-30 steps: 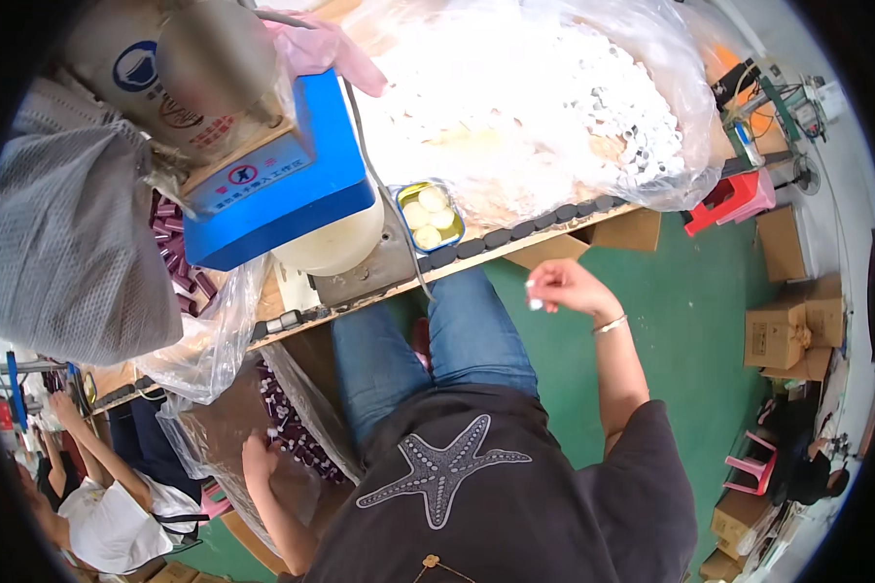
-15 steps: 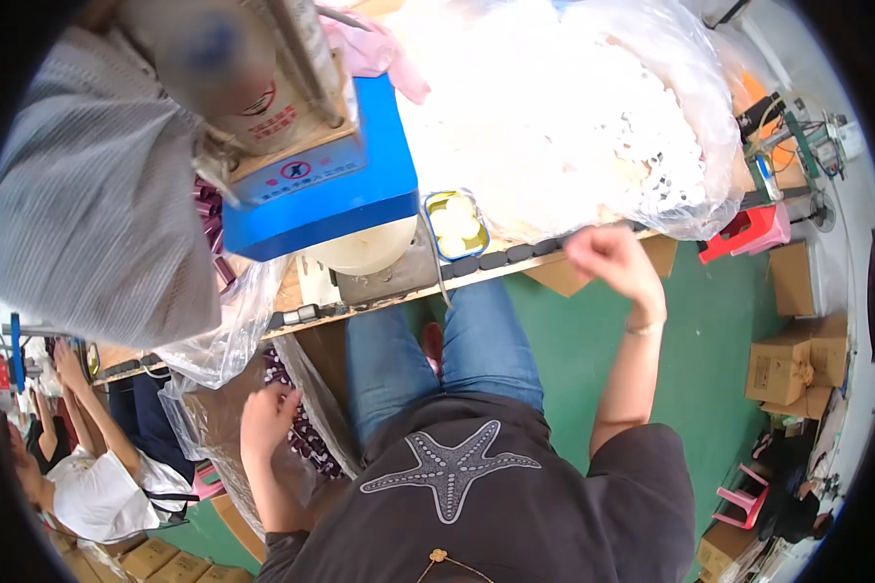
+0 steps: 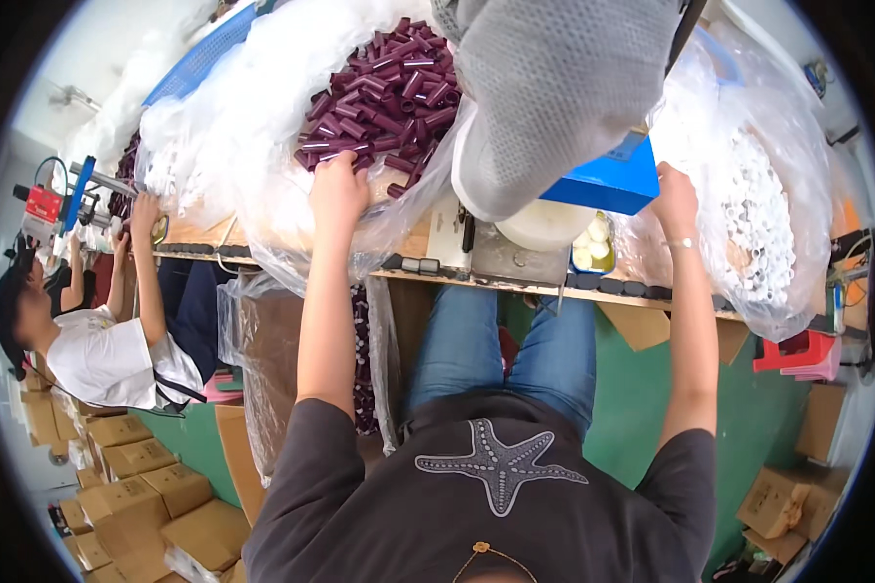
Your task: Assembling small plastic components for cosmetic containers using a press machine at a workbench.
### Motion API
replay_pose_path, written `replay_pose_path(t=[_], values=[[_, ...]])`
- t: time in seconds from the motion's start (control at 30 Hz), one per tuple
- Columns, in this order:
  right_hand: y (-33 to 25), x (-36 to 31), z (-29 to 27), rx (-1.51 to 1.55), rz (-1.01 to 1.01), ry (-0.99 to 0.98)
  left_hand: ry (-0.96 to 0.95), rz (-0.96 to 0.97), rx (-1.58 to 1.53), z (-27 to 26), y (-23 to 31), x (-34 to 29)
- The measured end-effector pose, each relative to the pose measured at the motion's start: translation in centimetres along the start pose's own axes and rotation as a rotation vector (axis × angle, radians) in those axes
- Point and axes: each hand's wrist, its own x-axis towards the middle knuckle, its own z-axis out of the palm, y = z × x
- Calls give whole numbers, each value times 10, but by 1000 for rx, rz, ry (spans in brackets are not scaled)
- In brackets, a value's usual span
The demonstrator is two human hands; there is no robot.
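At the near edge of a heap of dark purple plastic tubes (image 3: 384,92), my left hand (image 3: 340,194) reaches forward with curled fingers touching the tubes. Whether a tube is between them is hidden. My right hand (image 3: 677,202) is beside the right side of a blue box-shaped guard (image 3: 608,185), its fingers bent together; what they hold, if anything, does not show. Farther right, small white parts (image 3: 760,228) lie in a heap on clear plastic sheeting. Between my hands, under the guard, sits a round pale disc (image 3: 552,225) on a metal plate (image 3: 520,260).
A grey cloth-covered part (image 3: 569,92) blocks the middle of the view. A small tin (image 3: 593,248) holds pale round pieces. Dark padding (image 3: 632,289) lines the bench edge. Below stands a plastic-lined carton (image 3: 287,360). A co-worker (image 3: 117,350) sits at left, near stacked cartons (image 3: 156,486).
My view has swung left, bringing the purple heap into sight. My left hand has risen from below the bench to the tubes; my right hand has gone forward to beside the blue guard.
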Motion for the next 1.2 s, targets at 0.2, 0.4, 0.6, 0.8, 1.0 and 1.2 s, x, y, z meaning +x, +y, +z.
replay_pose_path(t=[0.2, 0.4, 0.6, 0.8, 1.0, 1.2], values=[[-91, -85, -42, 1242, 135, -241, -149, 96, 172, 34, -35, -7], [-150, -115, -39, 901, -310, -296, 0, 3, -163, -5, 15, -23], [-153, -110, -30, 823, -339, -355, -19, 139, -635, -33, 90, -66], [-155, -115, -21, 772, -495, -246, -140, 196, -682, -23, 105, -81], [-145, -136, -48, 873, -324, -223, -408, 41, -1012, -4, 138, -96], [-38, -120, -62, 715, 106, 332, -518, 126, -649, 8, 152, -83]])
